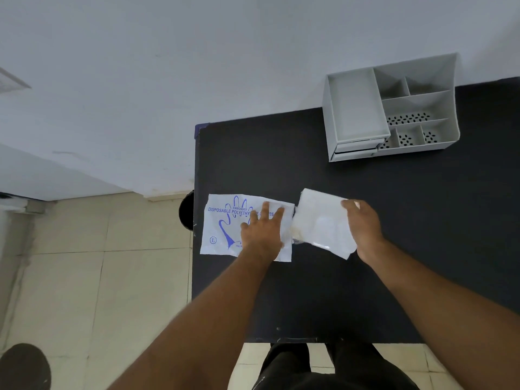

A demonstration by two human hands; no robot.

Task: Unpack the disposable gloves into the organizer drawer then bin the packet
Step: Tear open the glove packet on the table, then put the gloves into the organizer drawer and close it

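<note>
A white glove packet [225, 223] with blue print lies flat near the left edge of the black table [394, 220]. My left hand [263, 232] presses down on its right half, fingers spread. Just right of the packet's mouth is the stack of clear disposable gloves [320, 220]; my right hand [363, 223] grips its right edge, thumb on top. The grey organizer [391, 105] stands at the table's far right, with its drawers [354, 149] at the front lower left looking pushed in.
A dark round bin [186, 211] shows partly on the floor just past the table's left edge. A white wall rises behind the table. Beige floor tiles lie to the left, with a dark shoe [25, 367] at bottom left.
</note>
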